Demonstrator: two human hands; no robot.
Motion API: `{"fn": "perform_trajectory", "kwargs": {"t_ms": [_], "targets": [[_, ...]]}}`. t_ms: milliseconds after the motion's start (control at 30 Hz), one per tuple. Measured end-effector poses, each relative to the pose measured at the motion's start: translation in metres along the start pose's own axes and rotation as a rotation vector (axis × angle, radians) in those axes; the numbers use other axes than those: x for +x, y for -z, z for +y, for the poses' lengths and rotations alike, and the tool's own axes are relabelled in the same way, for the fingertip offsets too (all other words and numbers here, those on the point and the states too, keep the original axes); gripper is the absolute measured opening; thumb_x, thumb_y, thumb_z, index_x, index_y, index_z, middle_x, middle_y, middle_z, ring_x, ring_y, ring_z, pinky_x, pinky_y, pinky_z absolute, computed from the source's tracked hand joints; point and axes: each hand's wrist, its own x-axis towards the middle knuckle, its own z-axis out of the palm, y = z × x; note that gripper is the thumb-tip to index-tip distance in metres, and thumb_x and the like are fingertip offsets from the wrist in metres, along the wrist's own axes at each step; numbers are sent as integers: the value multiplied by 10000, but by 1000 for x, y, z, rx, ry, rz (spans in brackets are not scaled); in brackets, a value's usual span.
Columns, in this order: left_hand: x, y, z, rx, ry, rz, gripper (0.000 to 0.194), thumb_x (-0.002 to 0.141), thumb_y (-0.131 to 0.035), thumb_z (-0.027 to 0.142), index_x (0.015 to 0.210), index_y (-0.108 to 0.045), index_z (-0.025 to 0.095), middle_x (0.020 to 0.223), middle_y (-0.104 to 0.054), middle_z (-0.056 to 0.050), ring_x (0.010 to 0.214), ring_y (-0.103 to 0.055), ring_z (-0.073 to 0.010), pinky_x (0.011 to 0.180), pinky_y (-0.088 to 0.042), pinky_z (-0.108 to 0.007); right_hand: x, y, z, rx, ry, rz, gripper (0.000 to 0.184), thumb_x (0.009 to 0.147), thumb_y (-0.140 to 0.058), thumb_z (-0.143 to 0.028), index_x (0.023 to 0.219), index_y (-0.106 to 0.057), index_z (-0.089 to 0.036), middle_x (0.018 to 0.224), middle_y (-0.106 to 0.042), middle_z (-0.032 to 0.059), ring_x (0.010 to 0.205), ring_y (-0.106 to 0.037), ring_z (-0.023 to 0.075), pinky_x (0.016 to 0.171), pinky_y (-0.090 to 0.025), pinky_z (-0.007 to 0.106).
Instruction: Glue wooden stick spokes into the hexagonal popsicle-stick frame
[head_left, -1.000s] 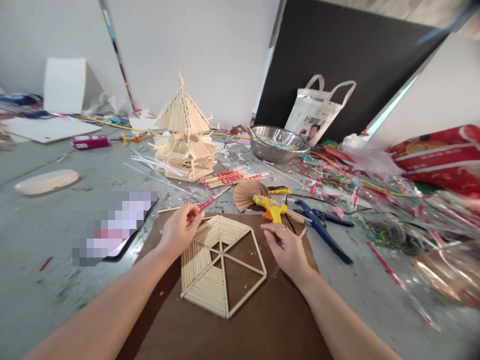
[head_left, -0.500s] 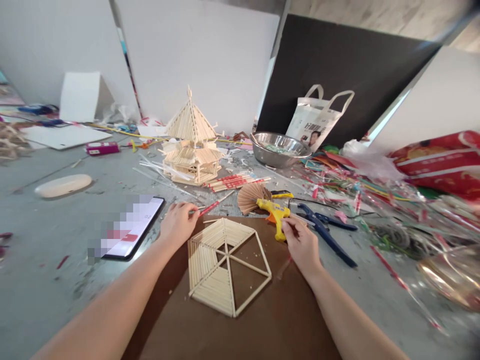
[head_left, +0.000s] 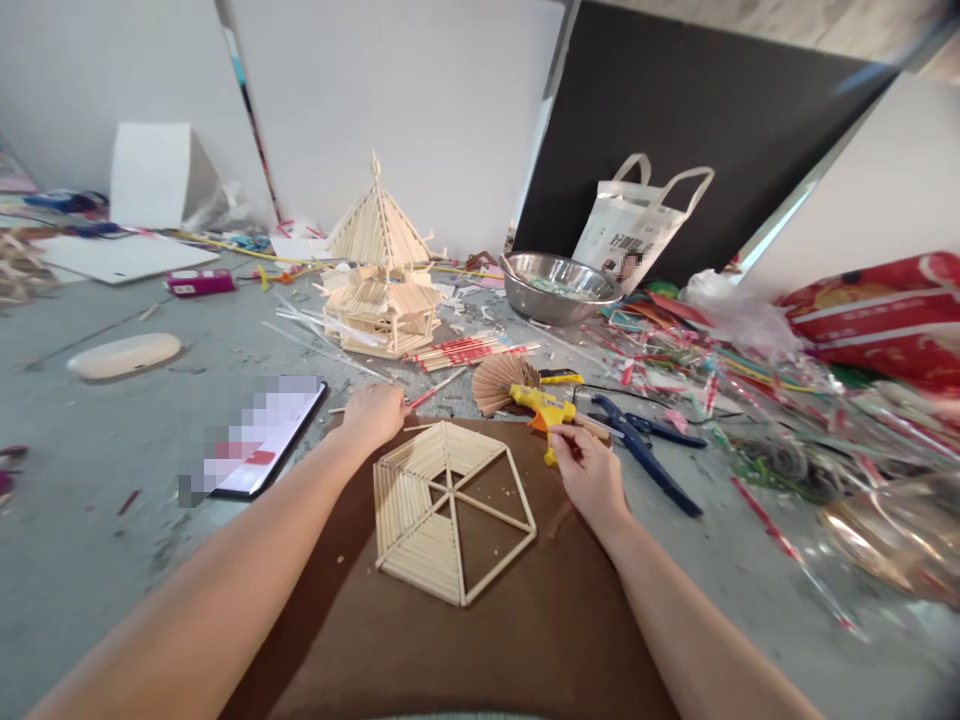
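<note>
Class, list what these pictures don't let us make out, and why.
All in the head view:
- Fingertips of the left hand: hidden behind its own back.
- Much of the phone screen: masked by blocks.
- Contents of the metal bowl: too small.
- Rest of the red package: cut off by the right edge.

Both forearms reach forward, well apart; left hand [head_left: 373, 415] palm down; right hand [head_left: 589, 468] with fingers curled inward.

Dark Chinese characters on white tote bag [head_left: 619, 230], too blurred to read surely; pale marks on purple box [head_left: 199, 283] illegible.
</note>
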Motion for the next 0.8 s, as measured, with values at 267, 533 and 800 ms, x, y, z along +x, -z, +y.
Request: {"fn": "perform_trajectory", "kwargs": {"t_ms": [267, 533, 800], "targets": [[-3, 4, 0, -49, 73, 134, 281, 811, -262, 303, 904, -481, 152, 771, -602, -111, 738, -561, -238, 603, -388, -316, -1, 1, -5, 27, -39, 13, 215, 752, -447, -319, 846, -596, -195, 778, -624, 42, 689, -568, 154, 641, -445, 275], [-29, 19, 40, -331, -487, 184, 242, 835, -248, 333, 849, -446, 194, 701, -580, -2, 612, -543, -134, 532, -338, -223, -1, 5, -22, 859, -265, 57, 257, 759, -459, -359, 967, -517, -219, 698, -548, -13, 525, -489, 73, 487, -411, 211], [-32, 16, 45, -275, -613, 116, 351, 829, -260, 393, 704, -511, 182, 682, -598, -7, 631, -542, -127, 521, -309, -214, 4, 11, -35, 1232, -467, -8, 158, 688, -566, -318, 740, -591, -170, 545, -535, -21, 430, -466, 58, 391, -364, 176]]}}
